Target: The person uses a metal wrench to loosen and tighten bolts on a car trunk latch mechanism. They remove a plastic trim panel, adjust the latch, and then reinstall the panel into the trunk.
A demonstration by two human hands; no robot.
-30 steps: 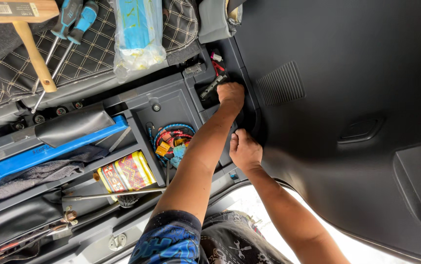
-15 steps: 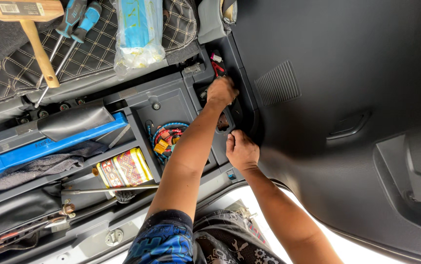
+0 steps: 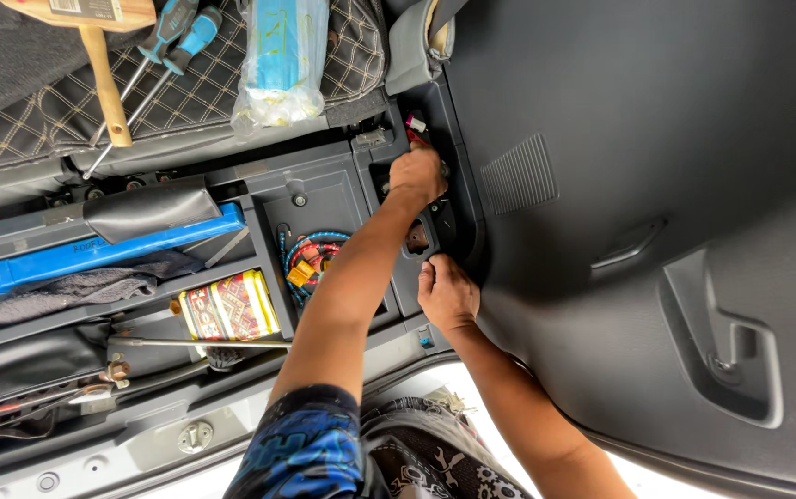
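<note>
The big dark grey moulded plastic trim panel (image 3: 657, 185) fills the right side of my view, with a ribbed vent patch and a recessed handle pocket in it. Left of it lies the grey plastic storage tray (image 3: 324, 199) of the boot floor, split into compartments. Above the tray is a black quilted mat with tan stitching (image 3: 37, 102), and on it rest a wooden-handled mallet (image 3: 102, 65), two blue-handled screwdrivers (image 3: 153, 65) and a clear plastic bag with a blue pack inside (image 3: 282, 55). In the tray's left part a long blue metal bar (image 3: 93, 254) lies beside a grey cloth, and a small patterned yellow and red tin (image 3: 229, 306) sits below it. A coil of blue and red cords with orange clips (image 3: 306, 263) fills one middle compartment.

My left hand (image 3: 419, 174) reaches up along the panel's left edge, fingers curled closed at the seam, just below a small red and white connector (image 3: 416, 126); I cannot tell what it grips. My right hand (image 3: 447, 294) is lower on the same edge, fingertips pressed into the gap beside a dark opening, closed against the panel. The two hands are apart, one above the other.
</note>
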